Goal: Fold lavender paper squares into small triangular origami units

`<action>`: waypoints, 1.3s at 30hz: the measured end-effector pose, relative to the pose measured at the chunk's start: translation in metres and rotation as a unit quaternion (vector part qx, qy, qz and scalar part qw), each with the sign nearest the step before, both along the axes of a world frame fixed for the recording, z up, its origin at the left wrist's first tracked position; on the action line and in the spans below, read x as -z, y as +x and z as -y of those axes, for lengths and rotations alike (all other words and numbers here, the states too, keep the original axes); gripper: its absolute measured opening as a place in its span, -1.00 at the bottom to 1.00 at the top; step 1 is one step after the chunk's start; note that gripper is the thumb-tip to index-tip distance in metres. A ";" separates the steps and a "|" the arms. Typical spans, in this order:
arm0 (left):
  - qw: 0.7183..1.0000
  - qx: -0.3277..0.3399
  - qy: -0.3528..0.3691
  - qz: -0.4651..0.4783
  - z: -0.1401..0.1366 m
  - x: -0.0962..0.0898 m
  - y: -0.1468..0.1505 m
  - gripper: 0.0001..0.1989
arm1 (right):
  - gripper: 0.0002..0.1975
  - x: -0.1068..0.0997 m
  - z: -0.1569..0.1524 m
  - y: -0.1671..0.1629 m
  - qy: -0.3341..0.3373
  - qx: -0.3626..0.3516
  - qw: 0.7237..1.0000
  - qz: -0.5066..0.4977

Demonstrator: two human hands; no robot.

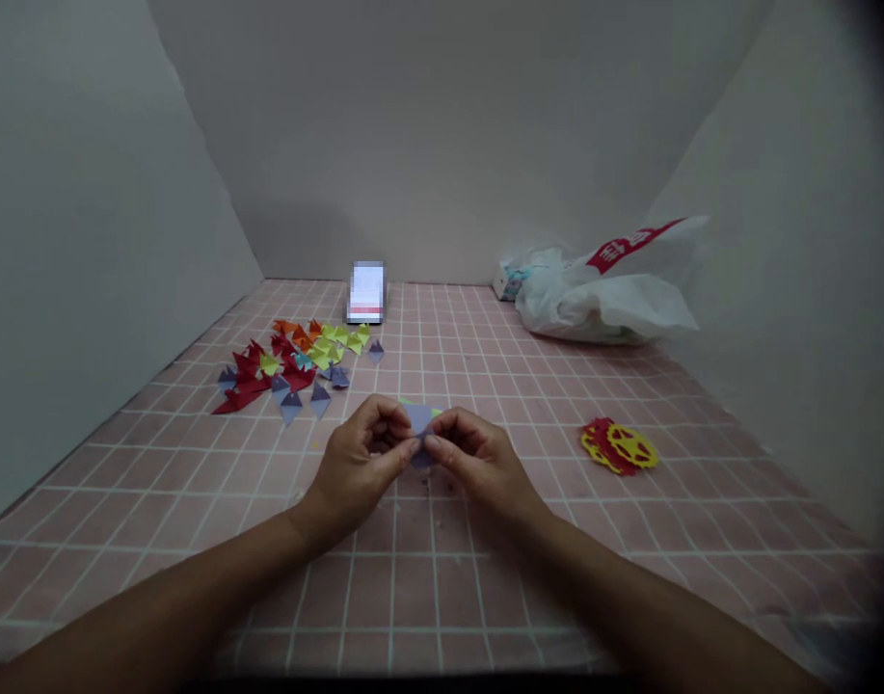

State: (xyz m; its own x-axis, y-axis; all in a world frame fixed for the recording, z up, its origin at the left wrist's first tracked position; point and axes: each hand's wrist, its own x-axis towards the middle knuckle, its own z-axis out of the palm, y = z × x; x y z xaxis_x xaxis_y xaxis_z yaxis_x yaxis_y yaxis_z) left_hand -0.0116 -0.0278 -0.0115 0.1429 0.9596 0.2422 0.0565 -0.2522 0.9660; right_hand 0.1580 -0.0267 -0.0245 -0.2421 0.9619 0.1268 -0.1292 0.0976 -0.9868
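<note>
Between my two hands, at the middle of the view, is a small piece of purple paper (pixel 419 417). My left hand (pixel 361 458) pinches its left side between thumb and fingers. The right side is pinched the same way by my right hand (pixel 477 456), and the two thumbs nearly meet. Fingers cover much of the paper, so its folds are hard to make out. Yellow-green paper (pixel 437 413) peeks out just behind it. Off to the left lie several folded paper pieces, among them a purple one (pixel 320 399) and red ones (pixel 250 386).
A phone with a lit, blurred screen (pixel 366 292) stands at the back. At the back right lies a white plastic bag (pixel 593 299) beside a small box (pixel 509 280). Yellow and red star-shaped cutouts (pixel 631 446) lie at right. A pink checked cloth (pixel 442 598) covers the table; walls enclose three sides.
</note>
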 end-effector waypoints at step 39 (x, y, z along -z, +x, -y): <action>0.984 0.112 -0.131 -0.045 -0.006 -0.008 -0.004 -0.75 | -0.76 0.000 -0.002 0.001 -0.026 0.015 0.999 0.013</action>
